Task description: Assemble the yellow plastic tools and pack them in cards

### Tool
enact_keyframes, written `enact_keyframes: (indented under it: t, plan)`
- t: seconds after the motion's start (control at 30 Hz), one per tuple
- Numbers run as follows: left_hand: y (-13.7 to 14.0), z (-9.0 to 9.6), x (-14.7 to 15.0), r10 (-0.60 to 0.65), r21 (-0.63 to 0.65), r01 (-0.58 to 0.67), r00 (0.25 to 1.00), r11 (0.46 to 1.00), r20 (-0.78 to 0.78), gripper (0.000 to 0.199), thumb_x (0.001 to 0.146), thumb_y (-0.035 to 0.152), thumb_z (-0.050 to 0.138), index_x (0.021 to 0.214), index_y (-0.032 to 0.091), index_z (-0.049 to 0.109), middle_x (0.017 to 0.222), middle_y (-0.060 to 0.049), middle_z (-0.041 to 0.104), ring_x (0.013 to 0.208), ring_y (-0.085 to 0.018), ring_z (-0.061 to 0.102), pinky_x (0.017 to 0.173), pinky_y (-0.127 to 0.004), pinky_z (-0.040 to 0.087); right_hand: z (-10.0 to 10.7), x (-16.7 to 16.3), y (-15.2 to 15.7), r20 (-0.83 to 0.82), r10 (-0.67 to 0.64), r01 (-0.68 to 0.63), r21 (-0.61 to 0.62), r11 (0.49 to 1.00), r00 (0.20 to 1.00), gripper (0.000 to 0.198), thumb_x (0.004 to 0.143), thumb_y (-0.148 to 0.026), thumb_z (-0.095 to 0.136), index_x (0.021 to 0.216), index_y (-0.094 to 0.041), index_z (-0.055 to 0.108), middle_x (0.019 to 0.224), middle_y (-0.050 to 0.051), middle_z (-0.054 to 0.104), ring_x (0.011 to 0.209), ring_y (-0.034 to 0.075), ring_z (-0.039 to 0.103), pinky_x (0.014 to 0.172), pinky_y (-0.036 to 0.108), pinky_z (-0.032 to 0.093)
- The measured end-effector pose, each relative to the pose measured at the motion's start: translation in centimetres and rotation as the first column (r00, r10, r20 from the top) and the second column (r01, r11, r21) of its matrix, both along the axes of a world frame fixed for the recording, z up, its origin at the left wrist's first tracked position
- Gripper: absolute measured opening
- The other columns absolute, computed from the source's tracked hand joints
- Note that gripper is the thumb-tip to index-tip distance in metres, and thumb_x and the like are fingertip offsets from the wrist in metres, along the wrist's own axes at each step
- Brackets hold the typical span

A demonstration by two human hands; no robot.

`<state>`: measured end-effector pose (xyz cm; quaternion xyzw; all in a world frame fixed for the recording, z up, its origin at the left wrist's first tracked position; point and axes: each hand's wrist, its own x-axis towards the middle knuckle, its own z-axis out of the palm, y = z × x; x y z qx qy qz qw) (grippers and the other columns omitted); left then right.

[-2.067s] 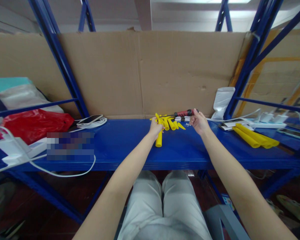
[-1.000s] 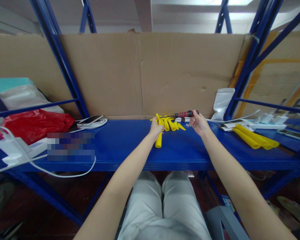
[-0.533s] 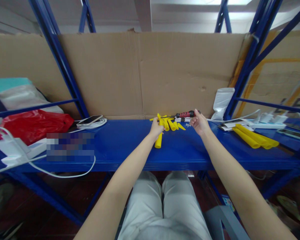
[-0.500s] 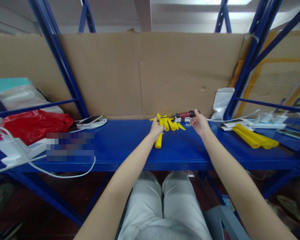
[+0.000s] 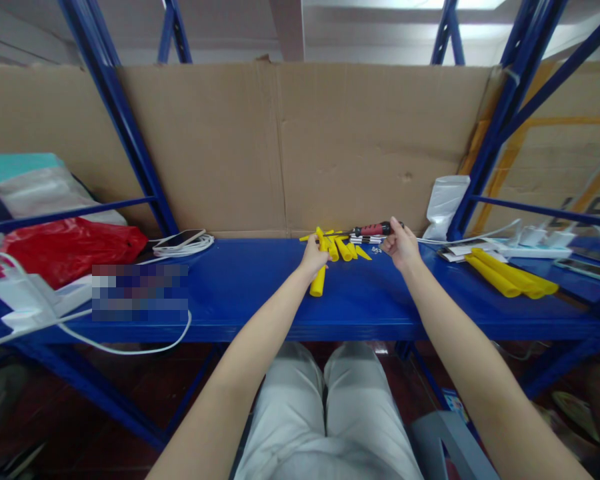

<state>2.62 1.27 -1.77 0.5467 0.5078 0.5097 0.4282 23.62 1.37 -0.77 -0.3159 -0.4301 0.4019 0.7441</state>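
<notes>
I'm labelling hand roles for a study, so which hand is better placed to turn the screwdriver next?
Probably the right hand: it holds the screwdriver at the handle's far end, while the left hand grips a yellow tube, towards which the shaft points.

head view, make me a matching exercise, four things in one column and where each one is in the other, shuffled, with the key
1. screwdriver with red-and-black handle
2. single smooth yellow tube
3. flat dark-screened phone
4. white plastic pouch

A. on a coiled white cable
B. in the left hand
C. beside a slanting blue metal post
D. in the right hand

Pairs: 1-D, 2-B, 3-A, 4-C
</notes>
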Motion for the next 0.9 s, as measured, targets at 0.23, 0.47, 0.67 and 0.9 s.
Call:
enact_keyframes:
  t: [0.23, 0.47, 0.67, 0.9]
  plan:
    - [-0.1, 0.0, -0.2, 0.046, 0.029, -0.045, 0.998, 0.999, -0.034, 0.065, 0.071, -0.01, 0.056, 0.126, 0.023, 0.045, 0.114, -0.006, 0.07, 0.062, -0.009, 0.061, 0.047, -0.015, 0.042, 0.2, -0.6, -0.5, 0.078, -0.15, 0.152, -0.012, 0.988, 0.986, 0.062, 0.055, -0.065, 0.086, 0.068, -0.025, 0.04, 0.037, -0.011, 0.041, 0.031, 0.007, 0.038, 0.031, 0.019, 0.027]
    - [0.0, 0.1, -0.3, 0.034, 0.032, -0.033, 0.999, 0.999, -0.042, 0.068, 0.069, -0.01, 0.06, 0.127, 0.024, 0.047, 0.111, -0.005, 0.071, 0.062, -0.01, 0.063, 0.051, -0.017, 0.047, 0.5, -0.7, -0.9, 0.018, -0.129, 0.13, -0.102, 0.986, 0.992, 0.047, 0.068, -0.053, 0.085, 0.069, -0.024, 0.048, 0.038, -0.01, 0.041, 0.031, 0.008, 0.04, 0.031, 0.02, 0.031]
    - [0.1, 0.0, -0.4, 0.049, 0.044, -0.047, 0.997, 0.998, -0.057, 0.065, 0.07, -0.009, 0.058, 0.126, 0.023, 0.047, 0.11, -0.005, 0.072, 0.064, -0.011, 0.064, 0.051, -0.016, 0.046, 1.3, -1.1, -1.8, -0.048, 0.033, -0.039, -0.12, 0.992, 0.998, 0.038, 0.072, -0.051, 0.083, 0.081, -0.021, 0.062, 0.039, -0.01, 0.042, 0.034, 0.007, 0.043, 0.035, 0.017, 0.035]
    - [0.1, 0.0, -0.4, 0.065, 0.034, -0.063, 0.996, 0.997, -0.055, 0.063, 0.071, -0.011, 0.056, 0.123, 0.023, 0.046, 0.108, -0.004, 0.071, 0.061, -0.009, 0.061, 0.048, -0.015, 0.043, 1.6, -1.2, -2.2, -0.04, 0.103, -0.107, -0.113, 0.988, 0.994, 0.033, 0.076, -0.046, 0.082, 0.086, -0.022, 0.062, 0.042, -0.01, 0.047, 0.037, 0.007, 0.046, 0.037, 0.016, 0.036]
